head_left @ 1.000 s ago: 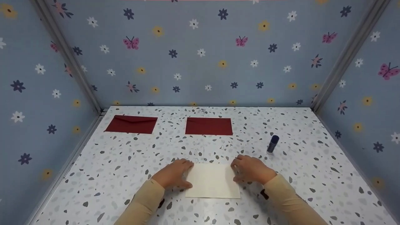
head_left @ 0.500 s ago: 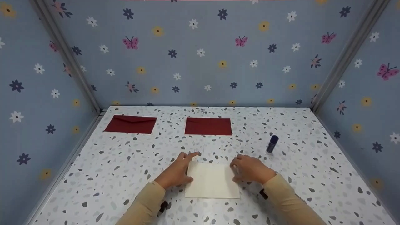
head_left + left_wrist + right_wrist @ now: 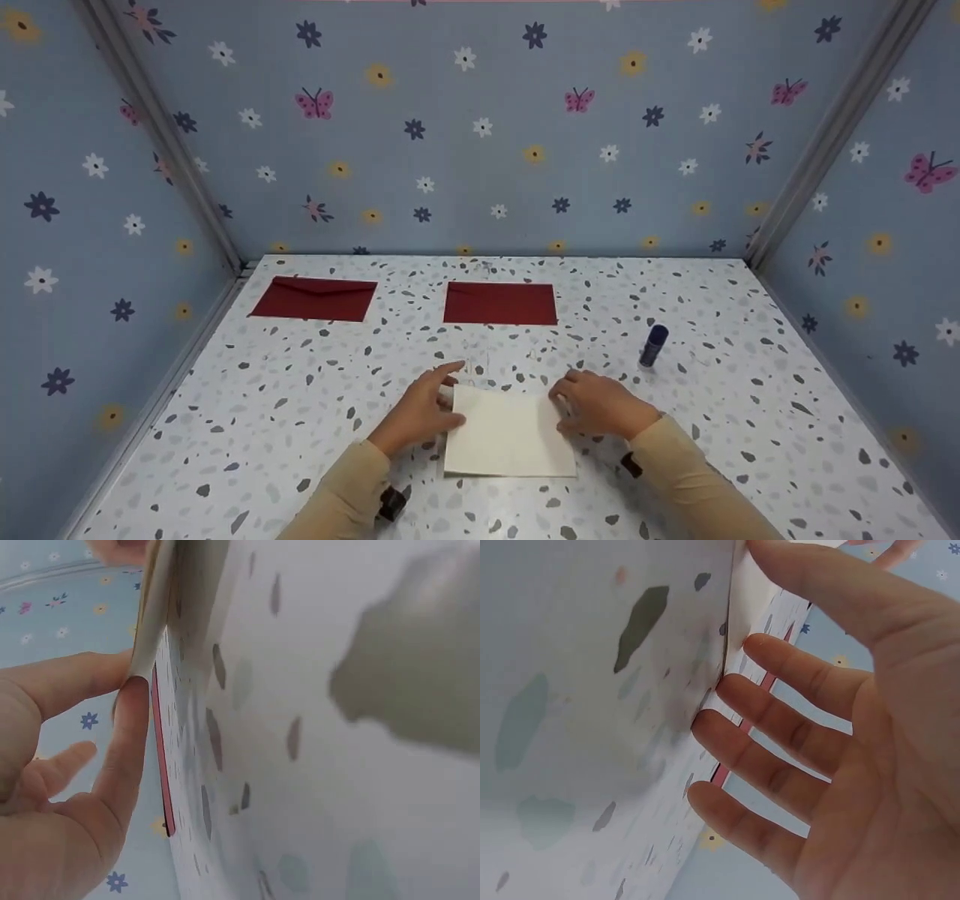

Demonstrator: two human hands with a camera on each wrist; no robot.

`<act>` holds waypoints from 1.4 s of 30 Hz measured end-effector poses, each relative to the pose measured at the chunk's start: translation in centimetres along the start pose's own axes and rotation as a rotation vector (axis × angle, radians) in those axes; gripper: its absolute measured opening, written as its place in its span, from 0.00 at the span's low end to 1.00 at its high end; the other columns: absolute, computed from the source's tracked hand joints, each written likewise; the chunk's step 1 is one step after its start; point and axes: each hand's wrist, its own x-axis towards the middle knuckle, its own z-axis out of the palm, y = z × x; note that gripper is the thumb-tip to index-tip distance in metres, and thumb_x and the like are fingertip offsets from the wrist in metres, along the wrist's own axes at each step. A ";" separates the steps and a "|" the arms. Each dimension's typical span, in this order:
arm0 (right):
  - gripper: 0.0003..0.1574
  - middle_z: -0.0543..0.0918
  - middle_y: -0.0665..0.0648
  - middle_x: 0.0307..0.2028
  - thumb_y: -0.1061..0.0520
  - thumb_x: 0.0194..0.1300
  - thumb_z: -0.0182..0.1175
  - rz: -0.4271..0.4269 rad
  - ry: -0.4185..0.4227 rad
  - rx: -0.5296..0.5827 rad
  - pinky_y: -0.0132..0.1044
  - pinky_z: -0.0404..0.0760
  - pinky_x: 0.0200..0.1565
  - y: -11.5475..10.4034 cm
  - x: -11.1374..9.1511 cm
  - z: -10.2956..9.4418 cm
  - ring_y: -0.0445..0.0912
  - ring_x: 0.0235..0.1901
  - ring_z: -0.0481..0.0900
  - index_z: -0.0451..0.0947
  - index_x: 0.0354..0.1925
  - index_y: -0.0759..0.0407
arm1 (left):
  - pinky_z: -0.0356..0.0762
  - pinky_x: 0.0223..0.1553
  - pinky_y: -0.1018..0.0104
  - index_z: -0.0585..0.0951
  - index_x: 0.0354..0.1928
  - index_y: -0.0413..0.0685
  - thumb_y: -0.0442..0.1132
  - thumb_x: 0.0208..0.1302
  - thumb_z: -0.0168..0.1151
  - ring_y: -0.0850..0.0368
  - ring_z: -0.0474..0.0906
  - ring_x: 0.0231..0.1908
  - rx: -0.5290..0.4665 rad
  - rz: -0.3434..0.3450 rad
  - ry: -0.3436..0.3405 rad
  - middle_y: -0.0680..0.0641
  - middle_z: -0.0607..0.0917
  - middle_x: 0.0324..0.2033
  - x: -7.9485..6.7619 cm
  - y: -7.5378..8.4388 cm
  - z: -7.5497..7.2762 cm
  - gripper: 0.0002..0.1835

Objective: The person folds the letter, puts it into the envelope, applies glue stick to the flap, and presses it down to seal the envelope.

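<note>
Cream paper (image 3: pixel 510 442) with its left edge pinched

We see the cream paper on the speckled table (image 3: pixel 615 300), directly in front of the person and nearer than the middle red envelope (image 3: pixel 500 304). The left hand (image 3: pixel 418 409) grasps its left edge between thumb and finger, and this edge seems slightly raised. The right hand (image 3: pixel 604 405) is not clenched: its fingers lie rather straight at the right edge, and we cannot tell how firmly they press. To do this well, in our judgement, we should pinch lightly, raise the edge evenly, and let the right fingers steady the other side. The long axis seems to run from left to right, like that of the envelope; the near edge faces the person almost squarely
</note>
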 end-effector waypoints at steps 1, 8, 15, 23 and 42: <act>0.30 0.79 0.54 0.51 0.45 0.60 0.72 -0.010 0.002 0.014 0.46 0.80 0.52 -0.1 0.1 0.1 0.50 0.48 0.79 0.80 0.58 0.52 | 0.81 0.44 0.58 0.63 0.76 0.53 0.30 0.58 0.73 0.52 0.78 0.46 -0.001 0.025 0.001 0.39 0.73 0.61 0.0 -0.1 0.0 0.45; 0.27 0.79 0.58 0.56 0.50 0.72 0.60 -0.102 -0.009 0.263 0.49 0.75 0.60 -0.6 1.9 0.2 0.53 0.57 0.76 0.75 0.65 0.59 | 0.81 0.44 0.60 0.65 0.75 0.54 0.32 0.62 0.70 0.51 0.78 0.49 -0.016 0.151 0.000 0.43 0.71 0.63 -0.2 -0.1 0.2 0.40; 0.13 0.85 0.52 0.44 0.56 0.74 0.57 -0.175 0.004 0.448 0.43 0.79 0.48 -0.6 3.6 0.1 0.45 0.42 0.80 0.83 0.51 0.56 | 0.81 0.45 0.60 0.67 0.74 0.49 0.31 0.63 0.69 0.49 0.78 0.50 -0.017 0.183 -0.002 0.42 0.70 0.64 -0.2 0.0 0.4 0.38; 0.11 0.82 0.45 0.33 0.51 0.74 0.58 -0.192 0.020 0.530 0.35 0.78 0.37 -0.1 4.0 0.1 0.40 0.32 0.77 0.84 0.41 0.53 | 0.82 0.46 0.56 0.66 0.74 0.47 0.35 0.64 0.70 0.52 0.79 0.48 -0.031 0.142 -0.006 0.44 0.75 0.58 -0.2 -0.2 0.3 0.38; 0.13 0.81 0.52 0.31 0.47 0.74 0.59 0.004 0.345 0.869 0.38 0.76 0.31 1.2 3.4 -1.2 0.45 0.29 0.76 0.83 0.42 0.55 | 0.84 0.45 0.55 0.78 0.58 0.39 0.51 0.64 0.70 0.47 0.84 0.46 -0.456 -0.077 -0.162 0.43 0.86 0.44 0.0 -0.3 1.0 0.28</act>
